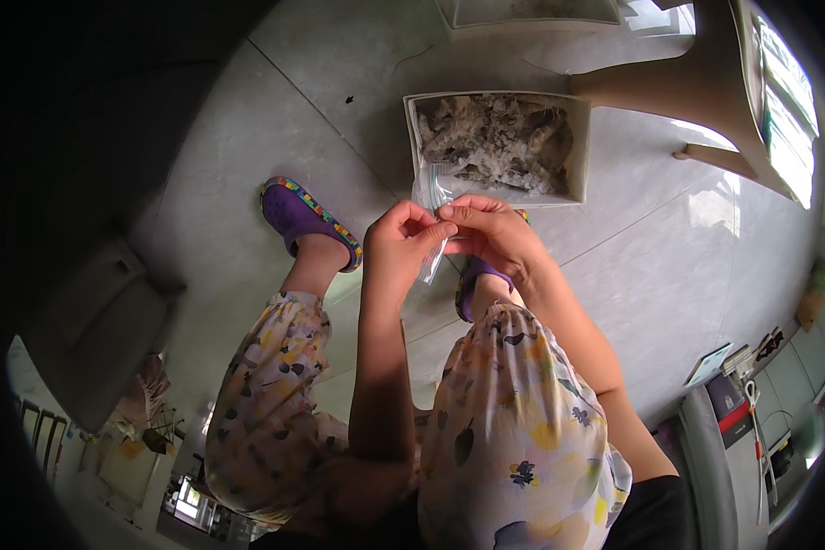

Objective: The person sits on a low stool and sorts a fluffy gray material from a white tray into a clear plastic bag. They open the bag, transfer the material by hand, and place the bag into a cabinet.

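Observation:
Between my knees I hold a clear plastic zip bag (434,265) by its zip strip, which carries pale blue-green lines. My left hand (404,237) pinches the strip between thumb and fingers. Just to its right, my right hand (488,227) grips the same bag, and the fingertips of both hands nearly meet. The bag's far end reaches over the near edge of a white box (498,203) on the floor. Inside that box lies a heap of greyish-white, shredded, flaky material (498,141); its exact kind I cannot tell.
A second pale box (533,24) sits farther off at the top edge. To the right stands a beige stool or small table (687,69) with splayed legs. My feet wear purple clogs (292,210) on the grey tile floor (660,275). A dark sofa-like seat (96,330) is at the left.

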The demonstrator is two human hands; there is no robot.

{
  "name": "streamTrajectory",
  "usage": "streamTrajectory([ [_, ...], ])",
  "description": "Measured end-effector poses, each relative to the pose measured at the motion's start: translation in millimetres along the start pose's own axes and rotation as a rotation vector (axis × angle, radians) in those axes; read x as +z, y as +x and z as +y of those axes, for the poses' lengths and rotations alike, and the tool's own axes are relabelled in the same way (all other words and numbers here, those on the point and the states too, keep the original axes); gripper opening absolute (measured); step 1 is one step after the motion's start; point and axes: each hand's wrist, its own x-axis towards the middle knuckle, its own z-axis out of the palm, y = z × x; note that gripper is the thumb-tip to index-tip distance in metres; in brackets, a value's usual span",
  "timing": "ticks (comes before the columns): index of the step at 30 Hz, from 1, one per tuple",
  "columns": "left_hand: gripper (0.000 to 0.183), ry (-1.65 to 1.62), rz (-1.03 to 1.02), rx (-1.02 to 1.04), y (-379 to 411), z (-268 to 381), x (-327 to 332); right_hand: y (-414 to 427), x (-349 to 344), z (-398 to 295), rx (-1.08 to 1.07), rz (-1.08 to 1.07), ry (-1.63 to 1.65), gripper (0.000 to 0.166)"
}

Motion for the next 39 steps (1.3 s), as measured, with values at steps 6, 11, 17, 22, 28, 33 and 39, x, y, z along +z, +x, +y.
streamTrajectory([
  [6, 0.015, -0.240, 0.026, -0.088, -0.2, -16.5, -2.2, 6.8, -11.7, 9.5, -0.087, -0.027, -0.162, 0.013],
  [11, 0.019, 0.461, 0.151, 0.161, -8.3, -23.4, 7.4, 7.8, -6.3, 21.9, -0.554, 0.103, -1.146, 0.015],
  [17, 0.019, 0.617, 0.281, 0.443, -10.1, -20.4, 15.3, -1.8, -4.7, 18.4, -0.647, 0.124, -0.964, 0.015],
  [22, 0.022, 0.335, 0.329, 0.339, -4.5, -23.4, -4.5, -7.5, -10.5, 11.3, -0.856, 0.223, -1.004, 0.011],
  [28, 0.021, -0.079, 0.259, 0.093, -8.2, -8.0, 34.7, -0.5, -4.5, 16.4, -0.724, 0.116, -0.639, 0.009],
  [33, 0.017, 0.022, 0.401, 0.178, -8.3, -9.1, 48.4, -5.2, 0.1, 9.6, -0.716, 0.224, -0.718, 0.024],
  [39, 0.013, 0.449, 0.613, 0.432, 8.9, 7.8, 18.6, -21.4, -22.1, -20.4, -0.716, 0.389, -1.086, 0.021],
])
